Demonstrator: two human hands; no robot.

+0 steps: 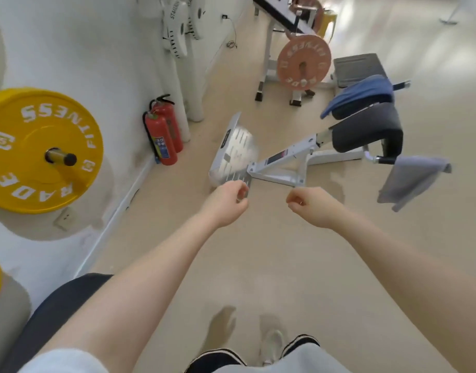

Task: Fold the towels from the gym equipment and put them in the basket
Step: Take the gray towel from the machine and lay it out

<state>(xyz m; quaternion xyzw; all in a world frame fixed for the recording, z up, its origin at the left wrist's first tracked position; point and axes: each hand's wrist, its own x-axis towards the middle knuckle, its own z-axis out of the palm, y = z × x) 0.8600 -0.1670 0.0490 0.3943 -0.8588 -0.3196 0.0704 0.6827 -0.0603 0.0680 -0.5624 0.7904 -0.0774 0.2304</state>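
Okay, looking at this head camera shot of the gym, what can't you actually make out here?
- Basket: none appears in the head view.
- Grey towel hanging from the bench handle: blurred, folds unclear.
- Blue towel on the black padded bench: far end hidden behind the pad.
- Left hand and right hand: curled, palms unseen.
- Red fire extinguishers: labels too small.

Blue towel (361,93): draped unfolded over upper dark pad of white-framed bench (366,130), bunched, one end trailing down pad's left side. Grey towel (411,181): hung unfolded over black handle grip (386,159) at bench's right end, drooping in slanted sheet below grip, lower corner free in air, clear of floor. Two towels apart, blue one farther from camera, grey one nearer and to right. Basket not seen in view.
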